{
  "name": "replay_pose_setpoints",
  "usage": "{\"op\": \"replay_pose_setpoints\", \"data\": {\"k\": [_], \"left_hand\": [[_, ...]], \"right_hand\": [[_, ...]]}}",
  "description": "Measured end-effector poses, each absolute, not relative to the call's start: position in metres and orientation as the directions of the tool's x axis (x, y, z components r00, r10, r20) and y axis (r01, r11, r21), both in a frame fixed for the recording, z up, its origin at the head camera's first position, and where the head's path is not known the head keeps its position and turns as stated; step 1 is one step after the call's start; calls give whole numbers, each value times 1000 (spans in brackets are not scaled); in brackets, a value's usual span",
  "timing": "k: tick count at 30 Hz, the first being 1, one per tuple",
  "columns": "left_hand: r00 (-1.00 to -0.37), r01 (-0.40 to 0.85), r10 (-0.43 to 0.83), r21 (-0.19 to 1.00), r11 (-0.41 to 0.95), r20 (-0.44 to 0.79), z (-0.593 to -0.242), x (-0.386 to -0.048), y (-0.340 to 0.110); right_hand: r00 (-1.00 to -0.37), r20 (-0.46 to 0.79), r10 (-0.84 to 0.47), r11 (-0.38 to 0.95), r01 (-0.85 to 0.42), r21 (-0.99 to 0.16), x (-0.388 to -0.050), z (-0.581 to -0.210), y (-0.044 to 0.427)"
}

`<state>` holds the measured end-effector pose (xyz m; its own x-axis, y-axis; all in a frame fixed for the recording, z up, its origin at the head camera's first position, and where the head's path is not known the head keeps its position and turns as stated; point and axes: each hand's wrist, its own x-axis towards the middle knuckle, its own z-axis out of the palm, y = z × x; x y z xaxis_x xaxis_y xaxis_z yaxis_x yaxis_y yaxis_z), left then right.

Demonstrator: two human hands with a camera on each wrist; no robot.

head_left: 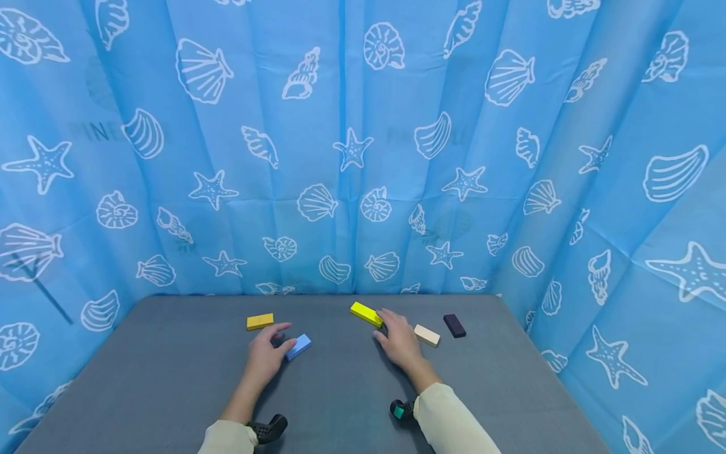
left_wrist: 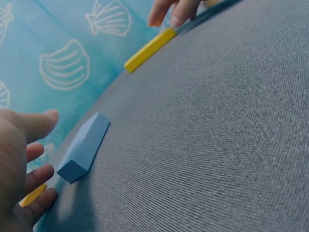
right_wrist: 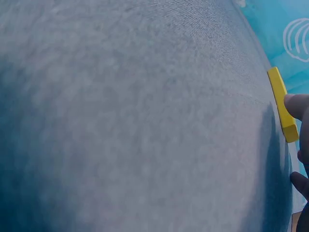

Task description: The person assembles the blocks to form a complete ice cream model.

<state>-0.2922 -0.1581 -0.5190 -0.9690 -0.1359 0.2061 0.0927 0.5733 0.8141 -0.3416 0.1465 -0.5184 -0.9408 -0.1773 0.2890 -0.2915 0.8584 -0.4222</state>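
My left hand (head_left: 264, 358) hovers low over the grey table with thumb and fingers spread apart. A light blue block (head_left: 298, 347) lies just beside its thumb, and in the left wrist view a gap shows between the fingers and the blue block (left_wrist: 84, 147). Beyond the fingertips lies an orange-yellow block (head_left: 259, 321). My right hand (head_left: 400, 342) is at the near right end of a bright yellow block (head_left: 365, 313), its fingers parted and not curled round it. Whether a fingertip touches that block cannot be told.
A cream block (head_left: 427, 335) lies right of my right hand, with a black block (head_left: 454, 325) farther right. The grey cloth-covered table (head_left: 334, 403) ends at a blue shell-patterned curtain (head_left: 351, 239) behind and at the sides. Each wrist wears a black device (head_left: 270, 430).
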Motion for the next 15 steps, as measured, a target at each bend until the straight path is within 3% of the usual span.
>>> {"op": "replay_pose_setpoints", "data": {"k": [15], "left_hand": [[-975,169,11,702,691,224,-526,-290,-163]], "right_hand": [[-954,203,-220,909,-276,-312,-347,-518,140]]}}
